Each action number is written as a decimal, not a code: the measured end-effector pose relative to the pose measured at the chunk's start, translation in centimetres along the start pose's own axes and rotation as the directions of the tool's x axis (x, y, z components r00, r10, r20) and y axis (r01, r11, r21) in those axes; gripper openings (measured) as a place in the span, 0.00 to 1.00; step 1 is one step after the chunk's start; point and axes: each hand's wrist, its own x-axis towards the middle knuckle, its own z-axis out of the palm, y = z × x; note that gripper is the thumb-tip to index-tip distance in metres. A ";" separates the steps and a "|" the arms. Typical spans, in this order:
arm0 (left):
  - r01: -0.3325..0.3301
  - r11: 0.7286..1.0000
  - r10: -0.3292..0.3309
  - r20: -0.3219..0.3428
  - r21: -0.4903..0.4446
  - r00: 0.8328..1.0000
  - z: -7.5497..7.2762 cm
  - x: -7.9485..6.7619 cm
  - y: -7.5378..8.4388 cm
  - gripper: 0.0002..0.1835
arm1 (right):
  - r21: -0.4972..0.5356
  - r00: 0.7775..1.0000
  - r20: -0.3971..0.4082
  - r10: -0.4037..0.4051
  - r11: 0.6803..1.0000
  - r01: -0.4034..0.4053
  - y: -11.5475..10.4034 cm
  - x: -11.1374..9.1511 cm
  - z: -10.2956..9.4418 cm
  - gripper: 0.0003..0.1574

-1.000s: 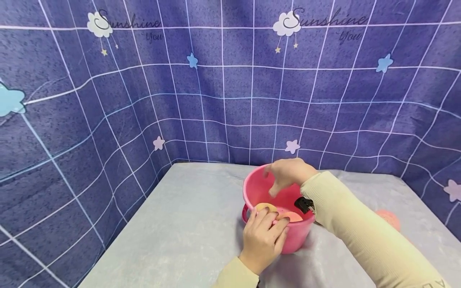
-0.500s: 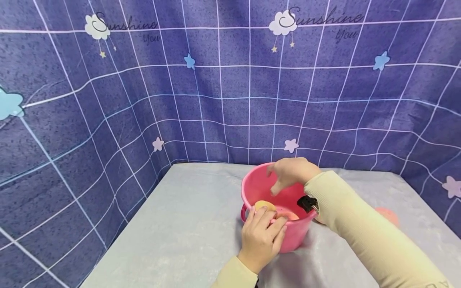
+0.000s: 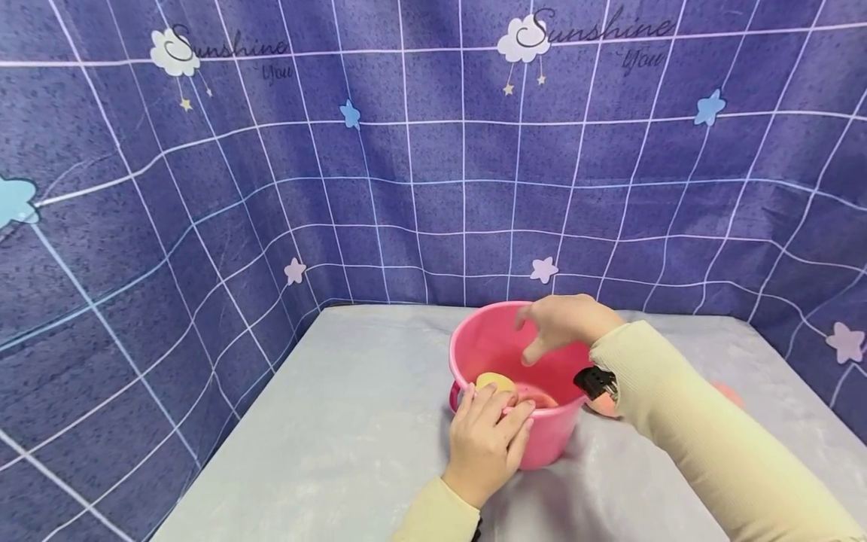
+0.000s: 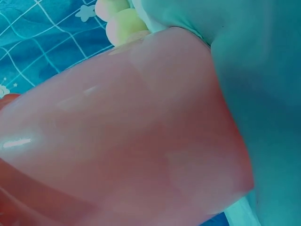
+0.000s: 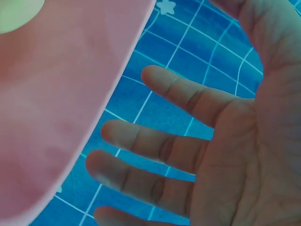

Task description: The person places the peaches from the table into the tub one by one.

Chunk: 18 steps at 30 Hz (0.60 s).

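A pink bucket (image 3: pixel 488 331) stands upright on the grey-covered surface. My left hand (image 3: pixel 484 444) grips its near rim, fingers curled over the edge. Inside, close to those fingers, sit a yellow ball (image 3: pixel 496 382) and an orange-pink round thing (image 3: pixel 538 399), partly hidden by the hand. My right hand (image 3: pixel 565 324) hovers over the far right of the bucket's mouth. Its fingers are spread and nothing is between them; in the right wrist view they lie just off the bucket rim (image 5: pixel 101 110). The bucket's wall (image 4: pixel 127 136) fills most of the left wrist view.
An orange ball (image 3: pixel 603 405) rests to the right of the bucket, and another orange thing (image 3: pixel 728 393) shows behind the right sleeve. Pale yellow balls (image 4: pixel 126 27) appear past the bucket in the left wrist view. A blue grid-patterned curtain (image 3: pixel 433 150) hangs behind and at the left.
My right hand has shifted a little to the right over the bucket, showing more of its inside. More of the orange ball beside the bucket shows. My left hand keeps its grip on the rim.
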 end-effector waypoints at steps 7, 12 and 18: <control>0.011 1.000 -0.011 0.015 -0.007 1.000 0.1 0.0 -0.1 0.15 | 0.060 0.998 -0.023 -0.059 0.996 0.060 1.0 -0.1 0.7 0.35; 0.008 1.000 -0.008 0.002 -0.007 1.000 0.2 -0.1 -0.2 0.14 | 0.159 0.967 -0.154 -0.204 0.961 0.228 1.7 0.2 2.0 0.30; -0.003 1.000 0.003 -0.013 -0.002 1.000 0.4 -0.2 -0.3 0.14 | 0.194 0.855 -0.372 -0.361 0.871 0.452 2.4 0.1 4.0 0.23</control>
